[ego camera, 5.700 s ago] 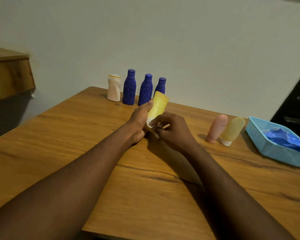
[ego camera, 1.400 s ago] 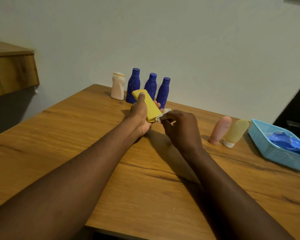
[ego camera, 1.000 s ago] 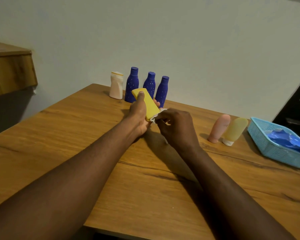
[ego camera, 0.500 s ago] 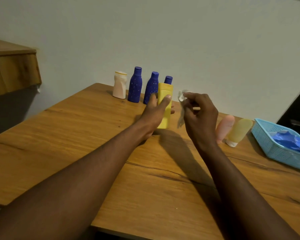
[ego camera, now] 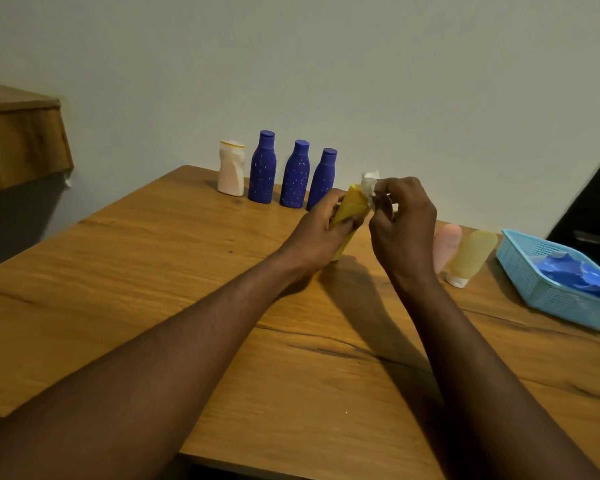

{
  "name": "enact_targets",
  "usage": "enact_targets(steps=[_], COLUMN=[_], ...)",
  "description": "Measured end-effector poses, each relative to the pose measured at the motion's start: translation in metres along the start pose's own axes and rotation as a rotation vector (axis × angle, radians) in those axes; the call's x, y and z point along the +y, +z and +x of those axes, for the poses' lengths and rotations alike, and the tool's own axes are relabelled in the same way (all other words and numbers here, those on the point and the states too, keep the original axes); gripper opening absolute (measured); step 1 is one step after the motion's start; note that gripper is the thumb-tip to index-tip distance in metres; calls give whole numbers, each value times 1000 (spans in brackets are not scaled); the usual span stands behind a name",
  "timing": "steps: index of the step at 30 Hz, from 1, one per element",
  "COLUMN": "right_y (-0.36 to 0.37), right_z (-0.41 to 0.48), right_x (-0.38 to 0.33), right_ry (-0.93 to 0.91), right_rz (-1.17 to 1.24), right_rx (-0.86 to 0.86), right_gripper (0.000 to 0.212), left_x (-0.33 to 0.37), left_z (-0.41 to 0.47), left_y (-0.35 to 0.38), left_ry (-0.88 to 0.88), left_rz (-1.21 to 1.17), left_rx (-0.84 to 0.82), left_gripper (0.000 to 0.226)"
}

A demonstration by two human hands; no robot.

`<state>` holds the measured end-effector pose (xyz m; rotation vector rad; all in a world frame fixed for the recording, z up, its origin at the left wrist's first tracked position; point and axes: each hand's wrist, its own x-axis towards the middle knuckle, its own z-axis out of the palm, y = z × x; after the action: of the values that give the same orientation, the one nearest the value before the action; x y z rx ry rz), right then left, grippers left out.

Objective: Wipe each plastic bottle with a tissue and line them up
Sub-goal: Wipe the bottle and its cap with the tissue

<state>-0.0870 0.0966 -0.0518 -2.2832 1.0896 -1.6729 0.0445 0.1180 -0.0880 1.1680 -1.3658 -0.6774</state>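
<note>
We see the wooden table (ego camera: pixel 153 271) under both forearms, and our left hand (ego camera: pixel 321 233) wrapped around a yellow bottle (ego camera: pixel 349 211) that tilts right, its base low by the palm. Our right hand (ego camera: pixel 400 225), just right of it, pinches a crumpled white tissue (ego camera: pixel 368 185) against the bottle's top.

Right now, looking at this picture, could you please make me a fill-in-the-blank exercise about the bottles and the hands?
1. The left hand holds a bottle whose colour is ____.
2. The right hand pinches a white ____ against the top of that bottle.
3. In the row by the wall, beside the white bottle, stand ____ dark blue bottles.
4. The pink bottle and the pale yellow bottle stand just left of a light blue ____.

Missing words: yellow; tissue; three; basket
</note>
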Motion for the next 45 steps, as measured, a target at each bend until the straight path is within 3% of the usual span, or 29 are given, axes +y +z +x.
enact_targets(steps=[4,8,14,22,29,39,45], right_y=[6,9,-8,7,-6,7,-3], right_z=[-5,-3,2,-4,0,-7,-2], right_x=[-10,-17,5,-20,1,-23,-11], right_ry=[-99,-171,-59,-149,-78,-169,-156], right_rz=[-131,-238,-220,-317,-351,-285,-201], right_rx=[-88,-151,-62,-290,-181,-330,-168], right_gripper=[21,29,20,50,44,60,59], left_x=[-1,-5,5,-1,-1,-3,-7], left_z=[-3,-3,-3,-2,0,0,5], left_y=[-3,-5,-1,-7,-4,-6,-1], left_ry=[18,-40,47,74,48,81,64], left_rz=[59,133,130,128,145,151,209], left_rx=[-16,5,10,29,25,52,26], left_gripper=[37,21,37,48,39,49,44])
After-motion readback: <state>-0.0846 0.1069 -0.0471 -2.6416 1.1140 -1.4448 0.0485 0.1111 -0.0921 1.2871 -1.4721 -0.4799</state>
